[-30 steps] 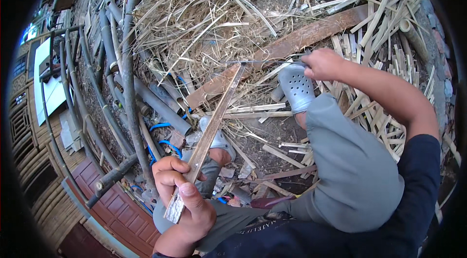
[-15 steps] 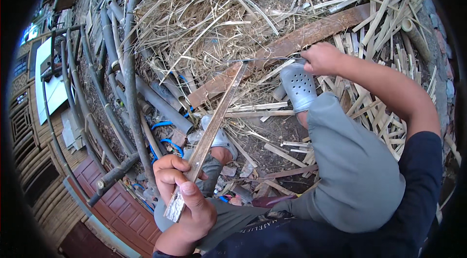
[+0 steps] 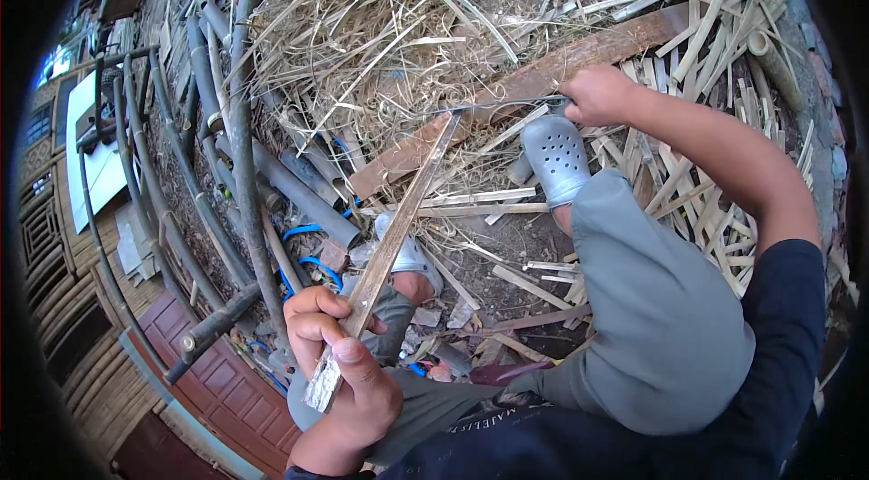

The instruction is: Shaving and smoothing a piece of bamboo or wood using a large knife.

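My left hand [image 3: 348, 362] is closed around the near end of a long bamboo strip [image 3: 403, 222], which slants up and away to the right. In my right hand [image 3: 599, 96] is the handle of a thin-bladed knife [image 3: 507, 104]; my fist hides most of that handle. The blade points left and meets the strip's far end. Beneath the blade a long brown plank [image 3: 543, 73] lies slanted on the ground. My right foot, in a grey clog [image 3: 554, 154], rests close below my right hand.
Curly bamboo shavings [image 3: 389, 37] cover the ground ahead. Split strips [image 3: 715, 9] are heaped at the right. Bamboo poles [image 3: 244, 118] and cut tubes [image 3: 308, 199] lie at the left, with blue strapping [image 3: 303, 231] among them. A reddish door [image 3: 208, 362] shows beyond.
My right hand and the knife have shifted slightly away from me, the handle end rising so the blade tilts more. My left hand and the strip stay almost still.
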`<state>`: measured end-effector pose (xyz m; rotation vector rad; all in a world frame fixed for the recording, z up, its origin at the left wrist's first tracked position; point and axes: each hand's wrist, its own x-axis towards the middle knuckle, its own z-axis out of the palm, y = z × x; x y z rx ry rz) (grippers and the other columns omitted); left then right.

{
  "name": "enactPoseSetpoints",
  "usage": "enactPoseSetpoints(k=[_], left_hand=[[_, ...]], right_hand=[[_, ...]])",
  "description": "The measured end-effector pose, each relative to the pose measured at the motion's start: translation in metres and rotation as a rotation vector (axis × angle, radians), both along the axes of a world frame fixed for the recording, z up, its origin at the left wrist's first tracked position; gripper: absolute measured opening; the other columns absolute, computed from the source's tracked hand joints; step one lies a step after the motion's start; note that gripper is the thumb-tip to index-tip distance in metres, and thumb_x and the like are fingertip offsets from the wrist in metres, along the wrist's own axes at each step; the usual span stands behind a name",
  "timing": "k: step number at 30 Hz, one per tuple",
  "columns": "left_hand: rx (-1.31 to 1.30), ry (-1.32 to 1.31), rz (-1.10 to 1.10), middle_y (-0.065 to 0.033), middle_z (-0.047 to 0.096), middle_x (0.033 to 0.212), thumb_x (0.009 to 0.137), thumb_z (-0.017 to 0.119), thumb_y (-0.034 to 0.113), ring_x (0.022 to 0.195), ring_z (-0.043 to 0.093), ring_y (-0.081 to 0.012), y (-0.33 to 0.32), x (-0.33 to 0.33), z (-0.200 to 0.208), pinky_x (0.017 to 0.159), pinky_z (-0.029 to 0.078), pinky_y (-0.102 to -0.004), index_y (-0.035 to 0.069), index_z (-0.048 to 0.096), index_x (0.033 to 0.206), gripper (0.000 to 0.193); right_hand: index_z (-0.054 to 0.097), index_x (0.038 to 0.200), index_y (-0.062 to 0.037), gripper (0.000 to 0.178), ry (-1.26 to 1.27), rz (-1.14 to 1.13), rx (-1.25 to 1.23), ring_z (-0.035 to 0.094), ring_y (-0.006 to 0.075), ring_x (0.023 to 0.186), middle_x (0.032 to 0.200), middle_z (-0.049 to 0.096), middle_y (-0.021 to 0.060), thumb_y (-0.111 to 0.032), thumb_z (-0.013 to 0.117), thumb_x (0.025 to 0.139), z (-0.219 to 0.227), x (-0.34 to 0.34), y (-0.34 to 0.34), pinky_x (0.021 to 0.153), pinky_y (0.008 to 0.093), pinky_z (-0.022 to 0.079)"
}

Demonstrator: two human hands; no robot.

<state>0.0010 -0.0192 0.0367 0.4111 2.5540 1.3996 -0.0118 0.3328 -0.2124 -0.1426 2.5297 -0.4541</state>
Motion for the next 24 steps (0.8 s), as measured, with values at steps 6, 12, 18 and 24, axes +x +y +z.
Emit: enactPoseSetpoints(k=[6, 12, 18, 24], left_hand=[[-0.025, -0.004, -0.009, -0.0088, 0.040, 0.105, 0.098, 0.046, 0.045, 0.085, 0.050, -0.0146, -0.001, -0.001, 0.001, 0.064, 0.049, -0.0252, 0.008, 0.036, 0.092, 0.039], [-0.039, -0.009, 0.003, -0.0080, 0.040, 0.106, 0.097, 0.047, 0.048, 0.085, 0.051, -0.0151, 0.001, -0.001, 0.004, 0.065, 0.049, -0.0261, 0.009, 0.035, 0.092, 0.041], [-0.012, -0.031, 0.048, -0.0075, 0.040, 0.105, 0.097, 0.046, 0.050, 0.084, 0.054, -0.0169, 0.003, -0.001, 0.005, 0.065, 0.048, -0.0251, 0.009, 0.034, 0.092, 0.043], [-0.015, 0.013, 0.034, -0.0077, 0.040, 0.105, 0.097, 0.046, 0.050, 0.083, 0.055, -0.0183, 0.005, -0.005, -0.002, 0.065, 0.048, -0.0264, 0.009, 0.034, 0.091, 0.044]], right_hand=[[0.066, 0.089, -0.0017, 0.031, 0.055, 0.015, -0.003, 0.065, 0.0394, 0.078, 0.080, 0.066, 0.0223, -0.027, 0.056, 0.074, -0.002, 0.008, 0.010, 0.077, 0.0490, 0.052], [0.066, 0.088, -0.0036, 0.028, 0.061, -0.018, -0.046, 0.065, 0.0389, 0.077, 0.079, 0.066, 0.0212, -0.026, 0.057, 0.075, -0.006, 0.021, 0.013, 0.076, 0.0492, 0.051], [0.065, 0.087, -0.0048, 0.026, 0.118, -0.075, -0.124, 0.065, 0.0394, 0.076, 0.077, 0.066, 0.0210, -0.027, 0.056, 0.076, 0.009, 0.026, -0.002, 0.075, 0.0498, 0.051], [0.066, 0.091, -0.0045, 0.029, -0.006, -0.033, 0.002, 0.065, 0.0392, 0.080, 0.079, 0.066, 0.0215, -0.027, 0.057, 0.075, 0.000, 0.011, 0.007, 0.076, 0.0490, 0.051]])
